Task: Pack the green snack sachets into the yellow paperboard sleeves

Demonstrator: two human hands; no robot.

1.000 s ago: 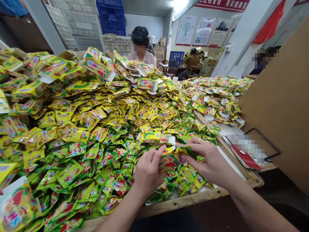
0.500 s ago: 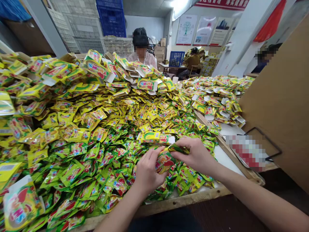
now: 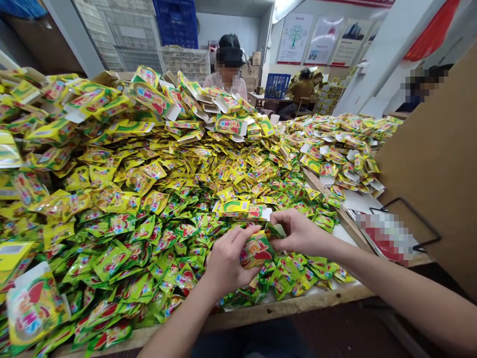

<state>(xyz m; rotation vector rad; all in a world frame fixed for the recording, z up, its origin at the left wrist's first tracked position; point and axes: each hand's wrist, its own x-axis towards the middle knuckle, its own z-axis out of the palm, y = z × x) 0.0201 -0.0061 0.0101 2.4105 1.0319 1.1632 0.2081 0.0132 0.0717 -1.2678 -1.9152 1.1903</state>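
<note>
- While the left hand (image 3: 230, 254) was closed around a small carton (image 3: 255, 251) just right of and below the centre of the frame, the right hand (image 3: 301, 231) met its right-hand end.
- The small carton was held tilted, its printed face turned toward the camera; yellow, green and red areas surrounded large pale lettering, partly covered by the left hand.
- At that right-hand end, the right hand's thumb and finger were pinched on a green piece (image 3: 275, 230); whether this was a sachet or part of the carton could not be told.
- Just above the hands lay a second carton (image 3: 234, 209), yellow and green, with a white flap at its right end.
- Green sachets (image 3: 114, 259) with red prints covered the lower left; yellow sachets (image 3: 149, 175) lay above them, across the middle of the frame.
- A wooden edge (image 3: 279, 312) crossed the frame below the hands.
</note>
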